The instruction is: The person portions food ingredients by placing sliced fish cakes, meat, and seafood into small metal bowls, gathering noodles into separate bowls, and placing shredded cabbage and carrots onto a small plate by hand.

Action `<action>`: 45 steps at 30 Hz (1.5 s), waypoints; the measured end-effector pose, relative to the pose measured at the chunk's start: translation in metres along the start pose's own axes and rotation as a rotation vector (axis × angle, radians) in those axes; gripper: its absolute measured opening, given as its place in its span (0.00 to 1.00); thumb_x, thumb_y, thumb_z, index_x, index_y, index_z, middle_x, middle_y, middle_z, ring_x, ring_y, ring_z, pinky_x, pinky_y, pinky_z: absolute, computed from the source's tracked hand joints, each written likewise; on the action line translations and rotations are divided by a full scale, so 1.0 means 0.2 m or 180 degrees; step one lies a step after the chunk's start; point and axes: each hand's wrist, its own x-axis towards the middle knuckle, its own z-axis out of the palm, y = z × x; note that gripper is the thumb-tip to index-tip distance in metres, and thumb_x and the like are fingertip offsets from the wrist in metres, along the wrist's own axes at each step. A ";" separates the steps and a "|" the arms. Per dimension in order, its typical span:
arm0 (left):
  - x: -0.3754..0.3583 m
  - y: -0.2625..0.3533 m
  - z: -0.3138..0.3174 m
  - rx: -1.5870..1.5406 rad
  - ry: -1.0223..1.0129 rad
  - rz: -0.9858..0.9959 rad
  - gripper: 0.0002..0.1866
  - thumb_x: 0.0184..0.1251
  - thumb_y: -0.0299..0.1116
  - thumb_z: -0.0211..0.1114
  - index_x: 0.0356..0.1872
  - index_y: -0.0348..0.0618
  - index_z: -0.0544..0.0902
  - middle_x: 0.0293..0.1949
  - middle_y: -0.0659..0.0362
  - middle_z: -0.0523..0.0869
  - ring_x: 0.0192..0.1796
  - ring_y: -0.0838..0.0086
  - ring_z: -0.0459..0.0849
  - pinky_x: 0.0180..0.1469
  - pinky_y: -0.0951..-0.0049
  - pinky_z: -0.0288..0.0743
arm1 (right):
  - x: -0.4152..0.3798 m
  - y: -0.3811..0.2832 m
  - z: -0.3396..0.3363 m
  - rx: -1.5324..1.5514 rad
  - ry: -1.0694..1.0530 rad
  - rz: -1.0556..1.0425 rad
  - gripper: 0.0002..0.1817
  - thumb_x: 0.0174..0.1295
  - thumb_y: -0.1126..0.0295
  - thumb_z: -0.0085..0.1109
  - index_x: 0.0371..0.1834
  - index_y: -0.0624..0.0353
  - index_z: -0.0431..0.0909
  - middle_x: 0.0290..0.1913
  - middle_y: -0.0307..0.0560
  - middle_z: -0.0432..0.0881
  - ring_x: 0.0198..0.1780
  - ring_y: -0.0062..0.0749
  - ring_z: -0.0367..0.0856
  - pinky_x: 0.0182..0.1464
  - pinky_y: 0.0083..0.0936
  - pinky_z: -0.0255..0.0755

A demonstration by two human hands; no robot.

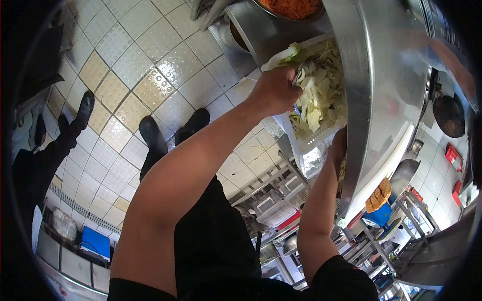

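A white perforated basket [311, 142] holds chopped pale cabbage [316, 93], with a greener leaf at its far corner. My left hand [275, 92] is closed at the near side of the basket, its knuckles against the cabbage. What lies inside those fingers is hidden; a thin metallic edge shows beside them. My right hand [339, 144] reaches down at the basket's right-hand end, close under the steel counter edge. Its fingers are out of sight behind the basket and the counter.
The steel counter [354, 90] overhangs the basket. A bowl of shredded carrot [291, 6] stands at the top. On a white board [386, 165] lies a scored brown piece of food [378, 195]. Another person's leg and shoe [85, 108] are on the tiled floor at left.
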 end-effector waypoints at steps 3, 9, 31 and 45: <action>-0.05 0.06 -0.01 -0.0032 -0.0017 -0.0058 0.09 0.57 0.28 0.63 0.28 0.33 0.73 0.27 0.50 0.81 0.30 0.64 0.88 0.30 0.67 0.82 | -0.13 -0.03 0.08 -0.0344 -0.0171 -0.0088 0.23 0.72 0.69 0.42 0.67 0.68 0.62 0.67 0.63 0.65 0.66 0.47 0.65 0.68 0.33 0.55; -0.21 0.20 -0.06 0.0103 0.0068 -0.0068 0.10 0.59 0.26 0.63 0.27 0.32 0.72 0.25 0.52 0.80 0.27 0.66 0.88 0.25 0.70 0.82 | -0.07 -0.47 0.03 -0.0238 -0.0803 -0.0764 0.30 0.72 0.55 0.45 0.68 0.70 0.61 0.68 0.62 0.65 0.68 0.47 0.64 0.70 0.34 0.54; -0.50 0.21 -1.08 -0.0835 0.0267 -0.0441 0.09 0.66 0.22 0.59 0.29 0.37 0.68 0.32 0.60 0.76 0.33 0.79 0.80 0.31 0.74 0.86 | 0.02 -1.42 0.35 0.1559 -0.0565 -0.0712 0.17 0.67 0.69 0.53 0.57 0.62 0.75 0.57 0.52 0.78 0.60 0.46 0.74 0.64 0.35 0.63; -0.33 0.11 -1.48 -0.1039 0.0024 -0.0672 0.08 0.66 0.23 0.61 0.30 0.38 0.70 0.32 0.61 0.77 0.35 0.78 0.81 0.33 0.74 0.86 | 0.68 -1.22 0.91 -0.0832 -0.0292 -0.1564 0.15 0.66 0.63 0.56 0.51 0.59 0.79 0.51 0.48 0.81 0.52 0.29 0.78 0.56 0.27 0.70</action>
